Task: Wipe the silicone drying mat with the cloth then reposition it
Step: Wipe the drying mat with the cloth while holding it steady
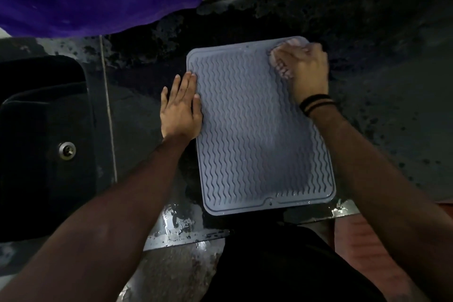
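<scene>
Dark, wet-looking speckled countertop (pixel 392 105) fills the view, with a black sink (pixel 44 130) at nine o'clock. Centred on it lies the grey silicone drying mat (pixel 257 135), its near edge close to the counter's front lip. Left hand (pixel 181 108), open and flat, pins the mat's nine o'clock edge. Right hand (pixel 304 68) is closed over a pale cloth (pixel 289 46) at the one o'clock corner. Wiping appears underway; repositioning remains. Bare counter lies toward three o'clock.
</scene>
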`<state>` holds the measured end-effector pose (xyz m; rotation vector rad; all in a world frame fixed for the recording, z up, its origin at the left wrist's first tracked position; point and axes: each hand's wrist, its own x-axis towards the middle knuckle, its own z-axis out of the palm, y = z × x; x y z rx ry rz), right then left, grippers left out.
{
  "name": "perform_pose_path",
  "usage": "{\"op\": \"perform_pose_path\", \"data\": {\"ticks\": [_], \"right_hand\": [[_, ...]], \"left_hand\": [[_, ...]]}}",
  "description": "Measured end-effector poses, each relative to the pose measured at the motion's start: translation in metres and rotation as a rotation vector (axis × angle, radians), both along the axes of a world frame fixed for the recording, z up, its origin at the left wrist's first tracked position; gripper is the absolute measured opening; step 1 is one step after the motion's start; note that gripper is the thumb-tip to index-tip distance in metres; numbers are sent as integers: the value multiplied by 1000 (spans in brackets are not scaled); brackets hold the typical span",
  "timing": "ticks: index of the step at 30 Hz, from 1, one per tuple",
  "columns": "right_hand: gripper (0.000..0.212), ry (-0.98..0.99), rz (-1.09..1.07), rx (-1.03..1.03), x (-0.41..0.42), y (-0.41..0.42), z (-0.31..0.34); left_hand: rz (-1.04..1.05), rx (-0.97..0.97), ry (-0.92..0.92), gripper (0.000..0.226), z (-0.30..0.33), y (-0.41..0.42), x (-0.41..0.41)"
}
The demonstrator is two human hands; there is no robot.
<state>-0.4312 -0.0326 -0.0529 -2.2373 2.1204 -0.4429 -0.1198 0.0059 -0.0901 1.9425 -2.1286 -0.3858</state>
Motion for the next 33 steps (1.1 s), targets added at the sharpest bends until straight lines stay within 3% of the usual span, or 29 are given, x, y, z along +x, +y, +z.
{"op": "perform_pose_path", "data": {"ticks": [3, 7, 10, 13, 17, 20, 24, 29, 33], "right_hand": [[52, 74, -41, 33, -11, 4, 3], [45, -31, -85, -46, 35, -3, 16], [43, -331, 110, -88, 112, -6, 24], [45, 18, 379, 69, 172, 3, 19], [42, -39, 374, 67, 125, 4, 9], [38, -33, 157, 68, 44, 4, 0], [34, -133, -141, -120, -21, 17, 5], [46, -88, -127, -5, 13, -2, 13], [38, -195, 143, 18, 79, -15, 18]], "left_hand": [[-1, -21, 19, 53, -1, 1, -1], [-5, -28, 19, 53, 1, 1, 0], [-11, -21, 15, 53, 1, 0, -1], [14, -21, 30, 54, 2, 0, -2], [-9, -29, 19, 53, 1, 1, -1], [-11, -19, 16, 53, 1, 1, 0], [-13, -19, 11, 54, 2, 1, 0], [-10, -7, 43, 54, 5, 1, 0], [-36, 10, 39, 54, 6, 1, 2]]}}
